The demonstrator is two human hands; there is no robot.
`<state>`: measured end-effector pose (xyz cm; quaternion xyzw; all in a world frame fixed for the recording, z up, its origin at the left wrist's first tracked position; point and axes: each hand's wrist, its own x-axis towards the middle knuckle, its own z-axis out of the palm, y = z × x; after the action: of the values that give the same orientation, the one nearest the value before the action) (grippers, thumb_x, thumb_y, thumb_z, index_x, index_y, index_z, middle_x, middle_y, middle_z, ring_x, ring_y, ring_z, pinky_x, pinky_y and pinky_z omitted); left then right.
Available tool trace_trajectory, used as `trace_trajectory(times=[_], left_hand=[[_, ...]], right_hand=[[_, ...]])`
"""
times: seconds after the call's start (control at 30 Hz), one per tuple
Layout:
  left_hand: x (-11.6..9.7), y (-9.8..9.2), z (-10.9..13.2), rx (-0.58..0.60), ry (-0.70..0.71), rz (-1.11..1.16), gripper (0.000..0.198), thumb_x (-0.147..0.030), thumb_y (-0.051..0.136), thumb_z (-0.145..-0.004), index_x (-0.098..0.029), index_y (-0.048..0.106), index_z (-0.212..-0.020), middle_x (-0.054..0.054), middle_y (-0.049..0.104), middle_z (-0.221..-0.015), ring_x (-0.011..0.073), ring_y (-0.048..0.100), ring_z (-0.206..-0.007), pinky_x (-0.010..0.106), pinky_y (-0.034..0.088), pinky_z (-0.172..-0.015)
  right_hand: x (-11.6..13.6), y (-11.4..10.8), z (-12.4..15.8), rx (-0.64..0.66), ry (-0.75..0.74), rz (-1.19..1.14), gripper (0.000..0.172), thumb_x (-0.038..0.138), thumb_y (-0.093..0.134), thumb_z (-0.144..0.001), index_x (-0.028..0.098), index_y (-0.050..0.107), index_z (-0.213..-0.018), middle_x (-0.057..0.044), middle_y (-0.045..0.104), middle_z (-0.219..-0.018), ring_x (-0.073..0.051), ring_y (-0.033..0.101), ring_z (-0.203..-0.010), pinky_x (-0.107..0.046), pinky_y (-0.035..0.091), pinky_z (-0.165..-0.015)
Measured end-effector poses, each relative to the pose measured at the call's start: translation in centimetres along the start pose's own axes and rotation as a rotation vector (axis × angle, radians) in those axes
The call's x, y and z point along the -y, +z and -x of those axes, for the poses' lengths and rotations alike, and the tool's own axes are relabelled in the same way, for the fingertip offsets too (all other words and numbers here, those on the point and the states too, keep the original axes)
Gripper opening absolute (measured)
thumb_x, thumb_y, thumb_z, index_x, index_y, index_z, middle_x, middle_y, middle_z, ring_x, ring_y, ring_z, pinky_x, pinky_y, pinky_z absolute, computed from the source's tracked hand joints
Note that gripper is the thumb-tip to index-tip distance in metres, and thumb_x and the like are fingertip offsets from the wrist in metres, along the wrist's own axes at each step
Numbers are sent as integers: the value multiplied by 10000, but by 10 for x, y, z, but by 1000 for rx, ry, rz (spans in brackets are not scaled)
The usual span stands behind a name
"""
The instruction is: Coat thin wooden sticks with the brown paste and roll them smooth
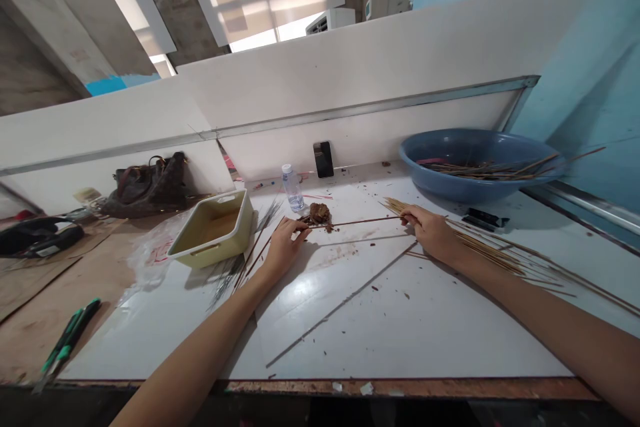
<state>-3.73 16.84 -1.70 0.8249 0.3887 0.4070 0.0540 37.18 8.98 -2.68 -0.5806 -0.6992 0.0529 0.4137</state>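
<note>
A thin brown stick [357, 221] stretches nearly level between my hands, above the white tabletop. Its left part is pinched in the fingers of my left hand [285, 241], and my right hand [429, 230] grips it near the right end. Just behind the stick, close to my left fingers, sits a crumbly brown lump [319, 213]. Beside and beneath my right hand and forearm lies a bundle of pale thin sticks [490, 253]. Thin dark and silvery rods [229, 280] lie by my left wrist. A long grey strip [340, 307] crosses the table diagonally between my arms.
A yellow-green tub [213, 253] with brownish liquid stands left, near a clear bottle [293, 188] and an upright phone [324, 160]. A blue basin [475, 180] holds sticks at back right. Pliers with green-and-black handles [70, 337] and a dark bag [147, 187] lie left.
</note>
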Motion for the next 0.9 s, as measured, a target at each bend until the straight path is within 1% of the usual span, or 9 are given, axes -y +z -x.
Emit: trace_trajectory(times=[0.17,0.3,0.5,0.63,0.9], left_hand=[[0,-1,0,7,30,-4,166,-314,666,-1096,-241,765,-984,51,775,-898,258,707,-952,387,585,-873],[3,-2,0,-30,59,4,128,-286,675,-1092,-242,770,-1018,44,776,-918,244,714,-922,369,579,-849],[6,-1,0,-63,69,17,82,-226,724,-1061,-245,778,-1002,36,770,-906,235,714,-889,351,575,-822],[5,-1,0,-63,66,29,71,-198,743,-1045,-248,781,-1012,32,770,-916,228,714,-879,343,579,-830],[1,-3,1,-45,27,65,111,-267,697,-1075,-245,783,-1008,45,775,-911,236,712,-898,367,585,-859]], right_hand=[[1,2,0,17,24,-50,253,295,452,-1041,263,672,-922,-56,783,-869,-257,717,-811,-389,537,-784],[-3,6,1,-10,53,-74,238,318,480,-1030,267,682,-915,-60,790,-858,-265,719,-799,-394,521,-759],[-8,8,1,-44,72,-105,228,334,506,-1023,268,715,-961,-59,809,-855,-278,738,-806,-414,531,-798],[-10,9,1,-50,70,-104,227,333,514,-1025,270,717,-944,-59,810,-855,-279,743,-812,-416,531,-800],[-15,13,1,-65,71,-104,215,330,531,-1026,276,716,-932,-44,812,-847,-271,743,-787,-406,532,-766]])
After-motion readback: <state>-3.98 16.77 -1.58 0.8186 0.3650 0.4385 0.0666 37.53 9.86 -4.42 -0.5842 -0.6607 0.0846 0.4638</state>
